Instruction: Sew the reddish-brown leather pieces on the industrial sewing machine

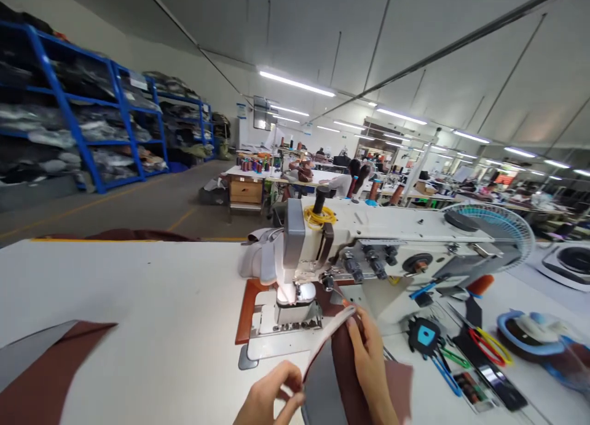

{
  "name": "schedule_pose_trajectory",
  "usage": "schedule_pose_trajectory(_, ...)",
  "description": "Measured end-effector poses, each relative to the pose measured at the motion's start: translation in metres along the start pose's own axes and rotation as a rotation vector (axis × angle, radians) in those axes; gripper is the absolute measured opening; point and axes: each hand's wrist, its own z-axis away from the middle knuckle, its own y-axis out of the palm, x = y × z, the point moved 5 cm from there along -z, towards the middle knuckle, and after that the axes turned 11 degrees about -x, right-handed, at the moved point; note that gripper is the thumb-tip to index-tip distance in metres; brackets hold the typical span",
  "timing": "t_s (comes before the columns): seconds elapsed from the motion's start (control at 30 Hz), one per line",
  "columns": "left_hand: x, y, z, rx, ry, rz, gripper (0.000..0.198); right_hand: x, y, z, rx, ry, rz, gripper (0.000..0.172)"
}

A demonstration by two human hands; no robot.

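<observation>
A brown fabric panel [343, 366] with a grey underside lies in front of the sewing machine [396, 234], its long edge turned up as a pale strip. My left hand [271, 395] pinches the near end of that edge between thumb and fingers. Higher up, my right hand [366, 351] grips the panel's far end, thumb and fingertips on the pale strip to the right of the presser foot area. Both hands are right of or below the metal needle plate [281, 346]. The needle itself is too small to make out.
Another brown and grey panel [78, 357] lies on the white table [175, 327] at left. Right of the machine are a tape measure [424, 334], red-and-yellow-handled scissors [488, 345], a phone [500, 382] and a bobbin box [474, 389]. Blue shelves [59, 99] stand behind; people work further off.
</observation>
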Motion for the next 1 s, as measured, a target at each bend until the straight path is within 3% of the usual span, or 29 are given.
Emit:
schedule_pose_trajectory(0.07,-0.004,0.002,-0.014,-0.075,0.223,-0.158,0.028,0.007,0.004,-0.006,0.097,-0.051,0.076,0.037)
schedule_pose_trajectory(0.13,-0.015,0.004,-0.031,-0.120,0.586,-0.333,0.043,0.014,0.011,-0.015,0.158,-0.083,0.119,0.032)
schedule_pose_trajectory(0.23,-0.026,0.015,-0.050,0.075,1.194,-0.449,0.032,0.020,0.028,-0.032,0.197,-0.145,0.155,0.022)
schedule_pose_trajectory(0.3,-0.023,0.019,-0.064,0.188,1.377,-0.494,0.025,0.016,0.043,-0.042,0.229,-0.154,0.184,0.016)
schedule_pose_trajectory(0.5,0.012,0.015,-0.097,0.107,1.275,-0.669,0.019,-0.011,0.094,-0.044,0.443,-0.025,0.242,0.011)
schedule_pose_trajectory(0.7,0.045,0.004,-0.086,-0.063,1.200,-0.669,0.023,-0.010,0.106,-0.044,0.362,-0.023,0.263,0.009)
schedule_pose_trajectory(0.83,0.040,0.002,-0.085,-0.131,1.106,-0.693,0.022,-0.012,0.108,-0.049,0.354,-0.017,0.317,0.018)
schedule_pose_trajectory(1.0,0.027,0.001,-0.086,-0.155,1.054,-0.702,0.024,-0.008,0.109,-0.057,0.376,-0.047,0.401,0.016)
